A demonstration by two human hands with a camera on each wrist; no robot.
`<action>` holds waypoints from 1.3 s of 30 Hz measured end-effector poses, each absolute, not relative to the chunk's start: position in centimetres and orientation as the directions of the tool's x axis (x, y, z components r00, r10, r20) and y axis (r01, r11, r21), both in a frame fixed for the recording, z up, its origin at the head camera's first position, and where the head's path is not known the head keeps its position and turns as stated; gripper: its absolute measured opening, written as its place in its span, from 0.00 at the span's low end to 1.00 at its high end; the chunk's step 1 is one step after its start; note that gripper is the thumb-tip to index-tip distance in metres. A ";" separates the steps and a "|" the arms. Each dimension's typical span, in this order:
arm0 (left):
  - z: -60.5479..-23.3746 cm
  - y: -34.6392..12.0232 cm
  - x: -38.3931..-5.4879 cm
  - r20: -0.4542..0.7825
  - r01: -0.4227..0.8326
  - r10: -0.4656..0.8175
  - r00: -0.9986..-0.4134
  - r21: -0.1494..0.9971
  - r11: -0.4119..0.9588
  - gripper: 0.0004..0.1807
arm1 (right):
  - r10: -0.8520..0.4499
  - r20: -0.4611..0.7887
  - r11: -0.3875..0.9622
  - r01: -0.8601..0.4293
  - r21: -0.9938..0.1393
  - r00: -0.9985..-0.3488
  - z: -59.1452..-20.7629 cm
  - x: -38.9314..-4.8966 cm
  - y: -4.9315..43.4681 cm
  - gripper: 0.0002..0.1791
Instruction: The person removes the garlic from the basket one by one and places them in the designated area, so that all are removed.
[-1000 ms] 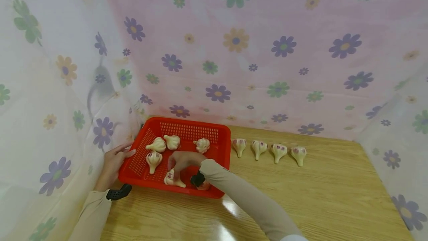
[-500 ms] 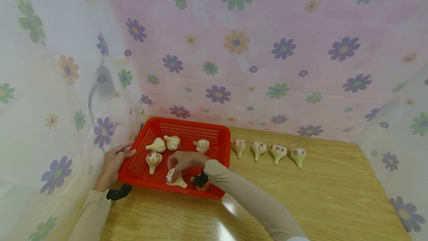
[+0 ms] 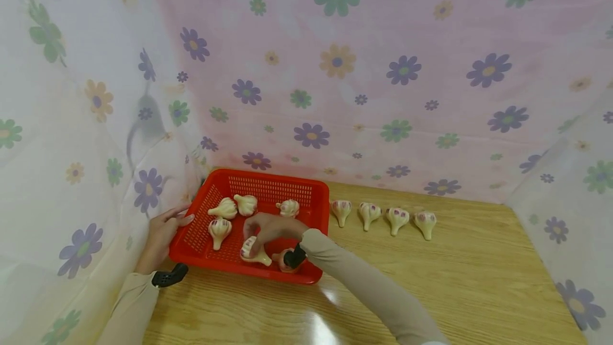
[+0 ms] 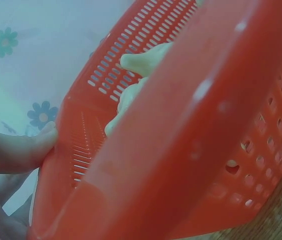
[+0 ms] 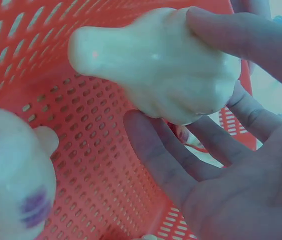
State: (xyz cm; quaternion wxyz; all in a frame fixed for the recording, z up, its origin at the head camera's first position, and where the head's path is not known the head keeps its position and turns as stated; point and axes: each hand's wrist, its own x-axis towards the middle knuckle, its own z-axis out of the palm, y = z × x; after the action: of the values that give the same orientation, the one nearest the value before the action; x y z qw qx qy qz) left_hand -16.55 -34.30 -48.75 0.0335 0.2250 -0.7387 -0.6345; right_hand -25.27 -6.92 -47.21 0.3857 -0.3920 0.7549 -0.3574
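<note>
My right hand (image 3: 273,229) is inside the red plastic basket (image 3: 320,228), its thumb and fingers gripping a garlic bulb (image 3: 254,253) near the front wall. In the right wrist view that garlic bulb (image 5: 155,65) lies sideways between thumb and fingertips, its stem pointing left, above the perforated floor. Another garlic bulb (image 3: 283,261) is close by, partly covered by the wrist strap. My left hand (image 3: 163,234) holds the basket's left rim; in the left wrist view the thumb (image 4: 28,150) is against the rim and the other fingers are outside the wall.
More garlic bulbs lie in the basket, a few at its left side (image 3: 220,232) and one garlic bulb (image 3: 288,208) at the back right. To the right, several garlic bulbs (image 3: 369,214) form a row on the wooden table (image 3: 460,276). Flowered cloth (image 3: 354,89) surrounds the back and sides.
My right hand has shifted slightly right, and the gripped garlic bulb has moved with it. The left hand and the basket have stayed in place.
</note>
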 end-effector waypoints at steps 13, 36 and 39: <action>-48.7 -34.1 -16.6 -0.234 -0.288 -0.387 -0.892 0.953 0.088 0.30 | -0.869 -0.214 0.394 -0.362 -0.845 -0.447 -45.6 -25.9 -4.2 0.14; -48.5 -34.4 -16.4 -0.240 -0.306 -0.380 -0.893 0.944 0.124 0.32 | -0.830 -0.077 0.328 -0.371 -0.869 -0.552 -42.4 -26.4 3.9 0.16; -48.4 -34.4 -16.4 -0.248 -0.300 -0.358 -0.900 0.949 0.095 0.33 | -0.817 -0.073 0.346 -0.385 -0.856 -0.572 -42.1 -26.5 5.0 0.16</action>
State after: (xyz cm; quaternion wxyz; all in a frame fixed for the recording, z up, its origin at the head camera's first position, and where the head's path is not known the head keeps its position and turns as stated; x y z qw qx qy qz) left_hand -16.38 -34.42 -48.39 0.0230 0.2223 -0.7395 -0.6349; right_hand -26.52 4.98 -42.08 0.2557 -0.3854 0.7793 -0.4227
